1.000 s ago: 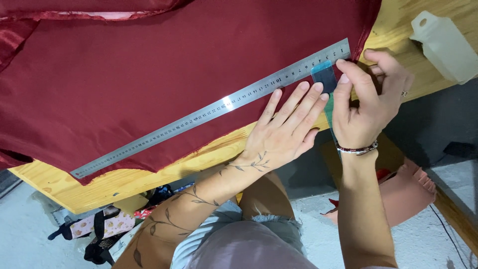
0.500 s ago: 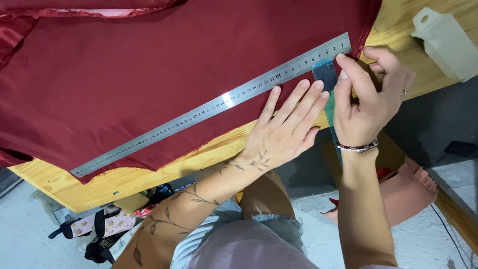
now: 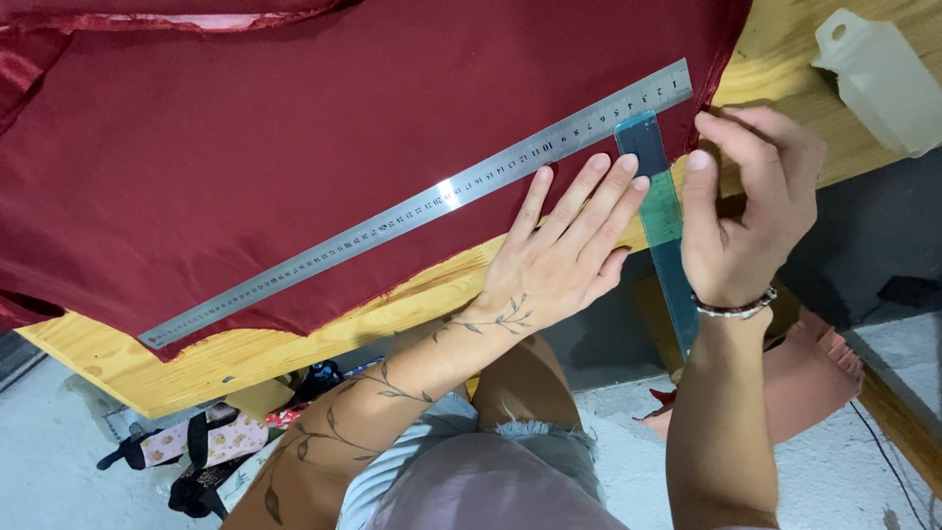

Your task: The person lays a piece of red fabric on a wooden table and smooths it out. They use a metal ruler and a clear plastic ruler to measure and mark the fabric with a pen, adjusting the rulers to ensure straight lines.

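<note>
Left hand (image 3: 564,250) of mine lies flat with fingers spread on the dark red cloth (image 3: 294,147), just under the long metal ruler (image 3: 422,201). The ruler lies slanted across the cloth on the wooden counter (image 3: 196,358). With my right hand (image 3: 746,211) I pinch the cloth's edge, right beside a see-through blue-green ruler (image 3: 662,216) that hangs over the counter's edge. A white plastic bottle (image 3: 878,79) lies near.

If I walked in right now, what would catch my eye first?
A wide sheet of dark red fabric covers most of the wooden table. A long steel ruler lies slanting across it, pressed flat by the left hand. At the right, the right hand pinches the fabric's edge beside a blue-green plastic ruler.
</note>
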